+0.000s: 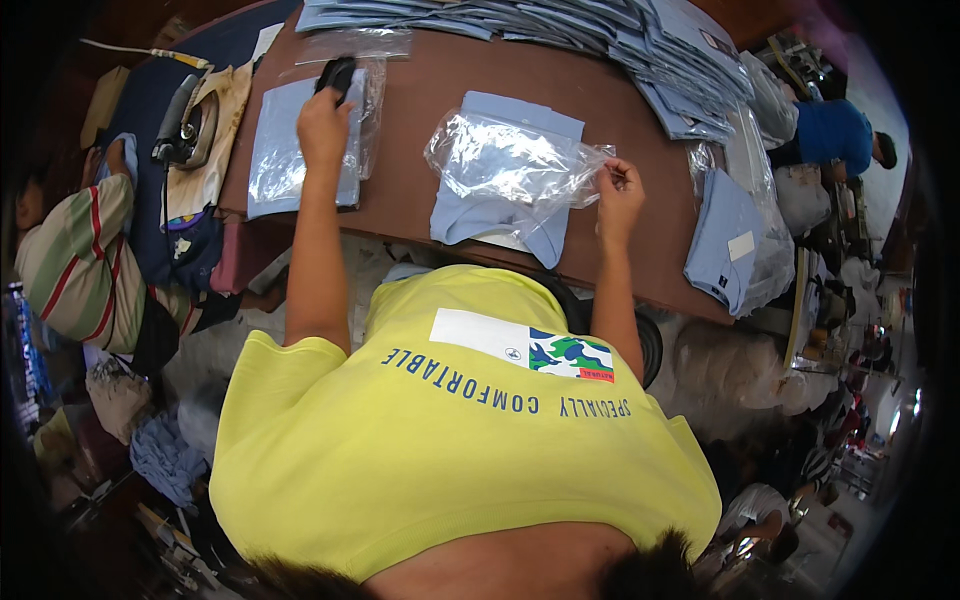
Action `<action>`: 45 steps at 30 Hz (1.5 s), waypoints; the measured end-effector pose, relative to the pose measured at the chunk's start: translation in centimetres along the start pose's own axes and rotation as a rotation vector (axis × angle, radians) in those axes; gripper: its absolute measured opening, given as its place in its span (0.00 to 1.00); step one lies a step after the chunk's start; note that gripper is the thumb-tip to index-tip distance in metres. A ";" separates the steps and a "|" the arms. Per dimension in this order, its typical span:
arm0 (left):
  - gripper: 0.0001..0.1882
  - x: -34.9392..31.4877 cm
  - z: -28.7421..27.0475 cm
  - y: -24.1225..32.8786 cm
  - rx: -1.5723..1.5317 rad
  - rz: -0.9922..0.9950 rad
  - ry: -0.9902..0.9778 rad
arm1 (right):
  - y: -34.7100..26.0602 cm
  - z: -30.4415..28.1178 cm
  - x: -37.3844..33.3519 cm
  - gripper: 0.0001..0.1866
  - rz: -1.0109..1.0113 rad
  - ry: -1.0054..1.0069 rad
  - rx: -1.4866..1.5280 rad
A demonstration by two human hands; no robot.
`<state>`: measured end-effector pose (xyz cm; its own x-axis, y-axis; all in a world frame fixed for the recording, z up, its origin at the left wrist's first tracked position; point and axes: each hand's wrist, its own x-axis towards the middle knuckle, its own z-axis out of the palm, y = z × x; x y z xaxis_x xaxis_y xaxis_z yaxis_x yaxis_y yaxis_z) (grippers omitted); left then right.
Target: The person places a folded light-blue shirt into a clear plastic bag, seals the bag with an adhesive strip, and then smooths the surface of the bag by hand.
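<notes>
Clear bag [500, 165], black object [341, 74] and two folded blue garments.
The bag, glossy and crumpled, lies across the middle of one flat garment [458, 218], its right end pinched up. The black object, its kind unclear, stands out past the far edge of the left garment [275, 160], also flat.

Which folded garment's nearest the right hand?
The middle garment, partly beneath the clear bag the right hand holds; the left garment lies by the left hand, the right garment and pile farther off.
</notes>
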<state>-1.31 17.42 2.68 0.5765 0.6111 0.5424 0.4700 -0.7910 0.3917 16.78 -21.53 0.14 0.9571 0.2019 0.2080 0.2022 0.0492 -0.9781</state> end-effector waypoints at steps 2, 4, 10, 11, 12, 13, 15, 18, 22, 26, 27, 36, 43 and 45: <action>0.15 -1.5 1.2 -3.5 0.120 -0.069 -0.103 | 0.4 0.7 -0.4 0.18 -0.046 -0.002 0.075; 0.15 -2.7 1.0 -4.0 0.212 -0.024 -0.118 | -1.1 1.6 -1.0 0.21 -0.107 -0.013 0.067; 0.24 -3.3 -0.7 9.7 -0.488 0.194 -0.176 | -5.6 3.2 -1.8 0.08 -0.305 -0.060 -0.201; 0.26 -4.7 -1.3 13.3 -0.656 0.217 -0.292 | -5.7 3.6 -1.9 0.08 -0.276 -0.077 -0.179; 0.26 -6.4 -1.5 16.3 -0.637 0.343 -0.280 | -5.6 3.9 -2.0 0.08 -0.247 -0.091 -0.149; 0.27 -7.5 -1.5 18.3 -0.623 0.471 -0.265 | -5.5 4.0 -2.2 0.08 -0.221 -0.101 -0.123; 0.24 -8.6 -0.4 19.2 -0.521 0.535 -0.269 | -4.9 3.3 -2.4 0.07 -0.099 -0.144 -0.042; 0.21 -9.8 1.7 18.3 -0.530 0.534 -0.375 | -3.7 1.6 -2.4 0.09 0.024 -0.265 -0.059; 0.17 -11.0 2.4 16.5 -0.502 0.545 -0.474 | -3.8 0.5 -3.3 0.11 0.266 -0.404 -0.024; 0.15 -11.9 1.8 16.3 -0.430 0.620 -0.536 | -3.0 0.4 -3.8 0.10 0.363 -0.398 -0.113; 0.15 -12.1 1.6 16.3 -0.404 0.621 -0.517 | -2.3 0.2 -3.7 0.10 0.363 -0.381 -0.114; 0.17 -13.2 0.4 15.7 -0.325 0.619 -0.507 | -1.2 1.0 -3.8 0.11 0.289 -0.438 -0.320; 0.19 -13.9 -1.3 15.9 -0.237 0.645 -0.601 | 2.3 1.6 -3.6 0.10 0.254 -0.272 -0.342; 0.20 -14.2 -1.6 16.2 -0.231 0.661 -0.579 | 2.4 1.7 -3.3 0.09 0.311 -0.196 -0.312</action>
<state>-2.97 -4.06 2.55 0.9560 -0.0996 0.2761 -0.1859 -0.9335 0.3067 13.76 -20.38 -2.91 0.9308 0.3427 -0.1271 -0.0062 -0.3328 -0.9430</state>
